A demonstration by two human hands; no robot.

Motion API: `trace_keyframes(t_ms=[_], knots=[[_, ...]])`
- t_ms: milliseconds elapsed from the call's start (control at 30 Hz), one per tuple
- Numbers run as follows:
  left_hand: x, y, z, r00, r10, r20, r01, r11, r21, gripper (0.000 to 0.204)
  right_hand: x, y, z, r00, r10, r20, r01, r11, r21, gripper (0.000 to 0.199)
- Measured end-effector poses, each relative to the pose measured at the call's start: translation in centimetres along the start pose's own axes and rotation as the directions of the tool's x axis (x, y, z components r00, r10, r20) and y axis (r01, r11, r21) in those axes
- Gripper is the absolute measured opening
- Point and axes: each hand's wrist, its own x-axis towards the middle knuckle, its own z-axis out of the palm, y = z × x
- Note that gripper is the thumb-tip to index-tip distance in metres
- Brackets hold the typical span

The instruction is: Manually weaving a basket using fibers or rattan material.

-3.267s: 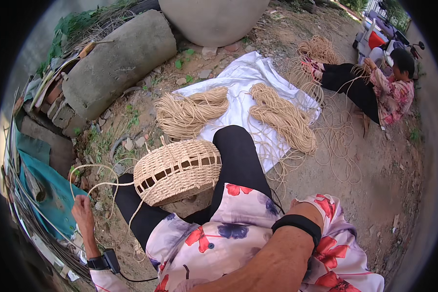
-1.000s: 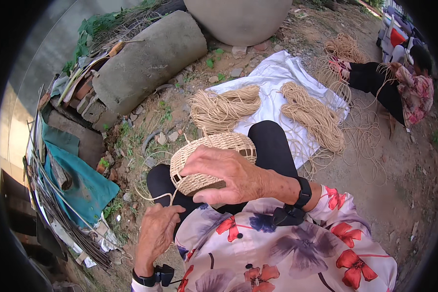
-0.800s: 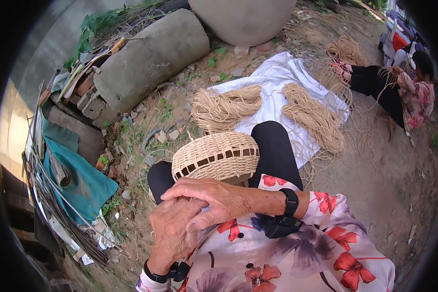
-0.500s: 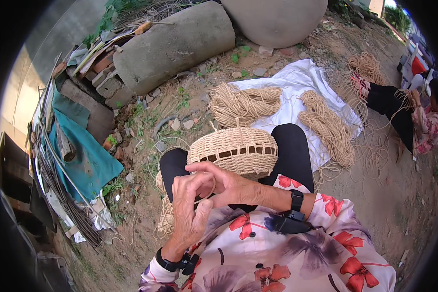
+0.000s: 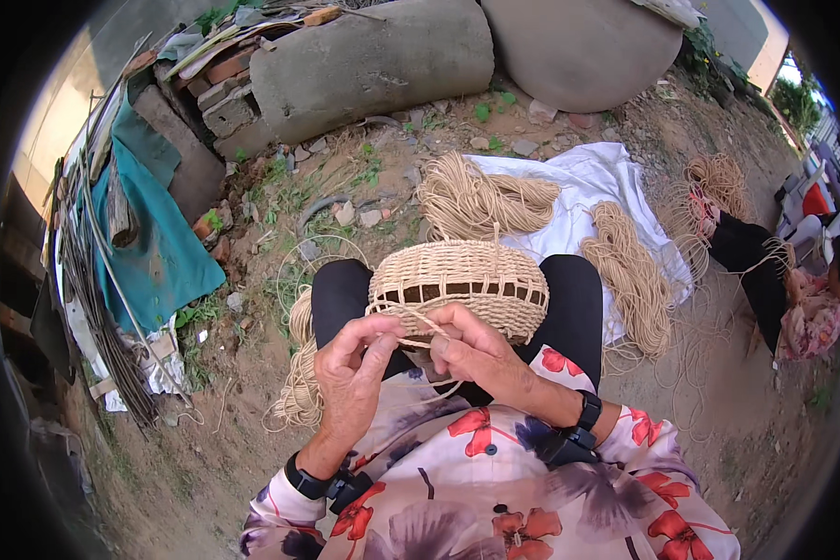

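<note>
A woven straw-coloured basket rests between my knees, with a band of open gaps along its side. In front of it, my left hand pinches a tan cord between thumb and fingertips. My right hand has its thumb and fingers closed on the same cord, a short way to the right. A loop of the cord spans the space between the two hands, and a loose length hangs below them over my lap. The basket's lower near side is partly hidden by my hands.
Coiled cord bundles lie on and beside a white sheet ahead. More cord is heaped by my left leg. A teal cloth, sticks and a concrete cylinder stand beyond. Another person sits at the right.
My hands have moved apart from their overlapped position, and the cord now shows stretched between them. The view has shifted slightly.
</note>
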Motion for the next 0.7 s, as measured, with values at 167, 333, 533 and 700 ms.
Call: trace_keyframes(t_ms=[167,333,533,700], knots=[[0.1,-0.5,0.7,0.987,-0.151,0.050,0.159,0.943,-0.291,0.023,-0.9,-1.3,0.0,0.704,-0.686,0.184,0.400,0.168,-0.901,0.034],[1.2,-0.9,1.4,0.979,-0.193,0.069,0.205,0.921,-0.330,0.022,-1.6,-2.5,-0.9,0.734,-0.677,0.051,0.268,0.220,-0.938,0.026],[3.4,-1.8,1.7,0.992,-0.113,0.051,0.111,0.993,0.024,0.031,-1.3,-5.3,-1.7,0.708,-0.703,0.063,0.189,0.102,-0.977,0.019],[3.8,-3.7,1.9,0.978,0.114,0.175,-0.163,0.942,0.295,0.035,-0.7,-6.6,-2.1,0.751,-0.624,0.218,0.147,-0.164,-0.975,0.004]])
